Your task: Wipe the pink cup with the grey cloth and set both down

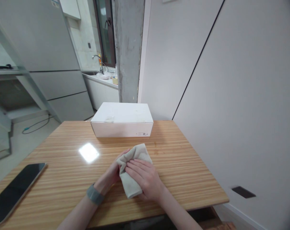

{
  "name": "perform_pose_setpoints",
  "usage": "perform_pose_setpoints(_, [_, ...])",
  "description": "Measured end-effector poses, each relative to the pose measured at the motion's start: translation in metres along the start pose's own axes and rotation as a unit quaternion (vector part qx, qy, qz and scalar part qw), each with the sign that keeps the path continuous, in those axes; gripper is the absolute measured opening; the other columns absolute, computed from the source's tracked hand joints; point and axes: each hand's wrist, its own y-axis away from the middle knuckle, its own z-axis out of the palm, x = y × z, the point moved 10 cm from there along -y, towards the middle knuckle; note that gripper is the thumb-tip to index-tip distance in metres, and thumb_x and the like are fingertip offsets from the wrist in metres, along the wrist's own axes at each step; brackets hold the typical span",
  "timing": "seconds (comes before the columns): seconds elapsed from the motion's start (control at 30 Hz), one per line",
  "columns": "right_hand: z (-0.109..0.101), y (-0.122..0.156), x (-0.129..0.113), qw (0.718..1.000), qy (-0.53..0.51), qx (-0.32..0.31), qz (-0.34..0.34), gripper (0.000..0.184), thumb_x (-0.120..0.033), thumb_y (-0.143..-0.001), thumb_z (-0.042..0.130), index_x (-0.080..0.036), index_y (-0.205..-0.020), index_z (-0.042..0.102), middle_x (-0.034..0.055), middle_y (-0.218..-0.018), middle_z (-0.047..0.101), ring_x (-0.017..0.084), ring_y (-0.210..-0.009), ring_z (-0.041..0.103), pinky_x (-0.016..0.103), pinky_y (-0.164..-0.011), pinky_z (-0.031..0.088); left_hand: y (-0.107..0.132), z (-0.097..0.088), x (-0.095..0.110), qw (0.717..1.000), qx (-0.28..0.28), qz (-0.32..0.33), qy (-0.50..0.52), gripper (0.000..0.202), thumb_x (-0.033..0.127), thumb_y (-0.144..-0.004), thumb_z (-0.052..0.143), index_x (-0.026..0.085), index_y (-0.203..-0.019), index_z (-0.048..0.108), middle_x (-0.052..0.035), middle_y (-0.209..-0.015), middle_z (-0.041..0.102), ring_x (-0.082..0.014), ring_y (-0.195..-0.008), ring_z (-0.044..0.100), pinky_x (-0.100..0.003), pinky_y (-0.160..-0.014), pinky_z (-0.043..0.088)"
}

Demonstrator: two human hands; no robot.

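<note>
"Where's the cloth sitting against the hands?"

"Between them. The left hand (pixel 115 168) is at its left side, partly hidden behind it; the pale cloth (pixel 131 183) comes next, bunched; then the right hand (pixel 146 177) lies over its right part. One corner sticks up past the fingers, another hangs down toward the near side."

"And the room around?"

"Far left, a smartphone (pixel 15 193) lies dark-screened near the table's left edge. Wood grain shows from there to the grey wristband (pixel 95 194) on the left wrist. Beyond the hands, well apart from the cloth, a white box (pixel 122 129) stands at the far edge. To the right, the wooden table (pixel 183 172) stretches on to its edge beside the white wall (pixel 231 111). The near edge runs below the forearms."

"How tight is the hold?"

"Left — I can't tell, the cloth covers its fingers. Right — fingers together, bent onto the cloth and gripping it; its thumb is hidden."
</note>
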Motion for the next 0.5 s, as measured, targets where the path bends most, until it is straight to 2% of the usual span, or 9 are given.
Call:
perform_pose_setpoints(0.07, [-0.001, -0.003, -0.007, 1.0, 0.012, -0.005, -0.016, 0.06, -0.029, -0.081, 0.047, -0.015, -0.139, 0.039, 0.0142, -0.135, 0.053, 0.028, -0.126, 0.047, 0.045, -0.108, 0.034, 0.003, -0.004, 0.0, 1.0, 0.017, -0.012, -0.005, 0.044, 0.037, -0.09, 0.042, 0.011, -0.067, 0.068, 0.0016, -0.049, 0.059, -0.009, -0.049, 0.057, -0.02, -0.053, 0.047])
perform_pose_setpoints(0.13, [-0.002, -0.006, -0.009, 0.999, 0.029, -0.009, -0.021, 0.056, -0.03, -0.081, 0.046, -0.014, -0.135, 0.044, 0.0152, -0.131, 0.056, 0.028, -0.123, 0.051, 0.044, -0.106, 0.036, 0.006, -0.003, -0.003, 0.999, 0.019, -0.049, 0.001, 0.038, 0.04, -0.084, 0.053, 0.012, -0.063, 0.068, 0.0016, -0.046, 0.057, -0.0089, -0.047, 0.054, -0.019, -0.049, 0.045])
perform_pose_setpoints(0.2, [-0.002, -0.008, -0.005, 0.999, 0.035, -0.014, -0.014, 0.051, -0.032, -0.08, 0.046, -0.012, -0.127, 0.05, 0.0161, -0.123, 0.061, 0.028, -0.116, 0.056, 0.043, -0.103, 0.038, 0.01, 0.004, -0.002, 0.997, 0.009, -0.072, -0.015, 0.033, 0.043, -0.077, 0.064, 0.013, -0.065, 0.068, 0.0002, -0.05, 0.06, -0.0099, -0.051, 0.054, -0.02, -0.052, 0.046])
perform_pose_setpoints(0.27, [-0.002, -0.008, 0.003, 0.999, 0.032, -0.013, 0.001, 0.046, -0.034, -0.08, 0.048, -0.012, -0.119, 0.055, 0.0161, -0.116, 0.064, 0.028, -0.109, 0.059, 0.043, -0.1, 0.041, 0.012, 0.012, 0.003, 0.996, -0.007, -0.068, -0.048, 0.038, 0.049, -0.076, 0.064, 0.012, -0.07, 0.068, -0.0017, -0.058, 0.063, -0.0113, -0.06, 0.057, -0.021, -0.06, 0.048])
perform_pose_setpoints(0.37, [0.0, -0.005, 0.017, 0.999, 0.032, -0.006, 0.025, 0.04, -0.031, -0.079, 0.051, -0.014, -0.115, 0.056, 0.015, -0.111, 0.066, 0.028, -0.106, 0.059, 0.043, -0.1, 0.04, 0.013, 0.017, 0.018, 0.993, 0.004, -0.005, -0.122, 0.041, 0.054, -0.078, 0.06, 0.013, -0.078, 0.067, -0.0034, -0.073, 0.067, -0.0136, -0.071, 0.058, -0.025, -0.071, 0.048])
perform_pose_setpoints(0.5, [0.007, 0.0, 0.036, 0.997, 0.043, -0.002, 0.065, 0.041, -0.022, -0.077, 0.052, -0.014, -0.117, 0.055, 0.0139, -0.114, 0.065, 0.026, -0.11, 0.057, 0.042, -0.103, 0.037, 0.016, 0.014, 0.036, 0.974, 0.051, 0.094, -0.199, 0.034, 0.049, -0.079, 0.061, 0.016, -0.087, 0.063, -0.003, -0.086, 0.068, -0.0165, -0.084, 0.06, -0.025, -0.078, 0.046])
